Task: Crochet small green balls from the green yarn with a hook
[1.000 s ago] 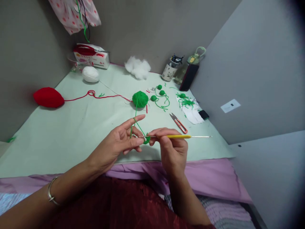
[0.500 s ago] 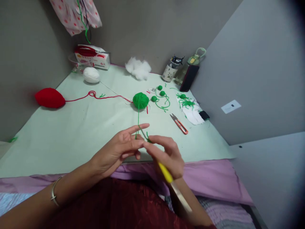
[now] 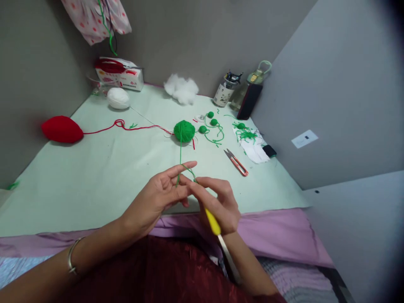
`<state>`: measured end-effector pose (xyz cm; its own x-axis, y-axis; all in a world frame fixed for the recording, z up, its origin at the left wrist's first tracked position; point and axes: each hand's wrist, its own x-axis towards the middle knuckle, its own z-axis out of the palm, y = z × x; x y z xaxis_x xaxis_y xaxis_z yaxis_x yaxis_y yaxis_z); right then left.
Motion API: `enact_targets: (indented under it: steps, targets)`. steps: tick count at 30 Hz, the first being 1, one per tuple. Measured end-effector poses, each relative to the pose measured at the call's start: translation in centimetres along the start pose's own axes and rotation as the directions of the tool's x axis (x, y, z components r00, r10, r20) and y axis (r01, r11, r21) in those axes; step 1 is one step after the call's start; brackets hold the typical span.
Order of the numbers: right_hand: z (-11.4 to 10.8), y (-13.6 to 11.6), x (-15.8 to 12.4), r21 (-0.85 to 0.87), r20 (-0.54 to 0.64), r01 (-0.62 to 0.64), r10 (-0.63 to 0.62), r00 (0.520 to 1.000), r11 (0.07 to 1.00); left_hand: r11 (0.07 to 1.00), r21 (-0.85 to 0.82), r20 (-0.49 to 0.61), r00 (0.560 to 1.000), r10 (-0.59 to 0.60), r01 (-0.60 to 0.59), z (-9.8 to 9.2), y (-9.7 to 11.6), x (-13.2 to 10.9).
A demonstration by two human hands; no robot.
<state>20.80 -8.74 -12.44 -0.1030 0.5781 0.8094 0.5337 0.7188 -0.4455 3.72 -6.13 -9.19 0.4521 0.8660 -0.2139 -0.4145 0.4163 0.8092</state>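
Note:
A crochet hook [image 3: 212, 221] with a yellow and white handle is in my right hand [image 3: 220, 204], its fingers closed round it and its thin tip pointing up and left. Green yarn [image 3: 181, 151] runs from the green yarn ball [image 3: 184, 131] over the stretched index finger of my left hand [image 3: 164, 189] and across to the hook's tip. The thumb and fingers of my left hand pinch close to that tip. Whatever small green piece of work sits there is mostly hidden behind the fingertips of both hands.
Orange thread snips [image 3: 236, 163] lie right of my hands. Behind are small green crocheted balls [image 3: 202, 129], white stuffing [image 3: 181, 89], a pen jar [image 3: 224, 92], a bottle [image 3: 258, 77] and a phone [image 3: 250, 102]. Red yarn [image 3: 62, 129] and white yarn [image 3: 118, 98] lie left.
The hook has turned a little, its handle end swinging left and down. Yarn now crosses near its tip. Both hands stay close together; the whole view has shifted slightly.

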Motion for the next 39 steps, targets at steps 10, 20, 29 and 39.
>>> enact_targets:
  steps: [10, 20, 29, 39]
  targets:
    - [-0.6, 0.4, 1.7, 0.650, -0.003, -0.410, 0.542, 0.840, 0.639, 0.998, -0.027, 0.020, 0.999, -0.049, 0.049, -0.9, 0.9, 0.1]
    - [-0.5, -0.1, 1.3, 0.634, 0.153, -0.486, 0.518, 0.841, 0.602, 0.990, 0.142, -0.001, 1.000, 0.022, -0.022, -0.5, 0.6, 0.0]
    - [-1.6, -1.0, 0.8, -0.108, 0.204, 0.117, -0.093, 0.974, 0.987, 0.998, -0.046, -0.039, 0.998, -0.044, 0.043, -0.5, 0.4, 0.1]
    - [-0.5, -0.2, 1.0, 0.318, 0.027, -0.333, 0.343, 0.939, 0.888, 0.996, 0.032, -0.080, 0.993, 0.084, -0.082, -0.1, 0.0, 0.1]
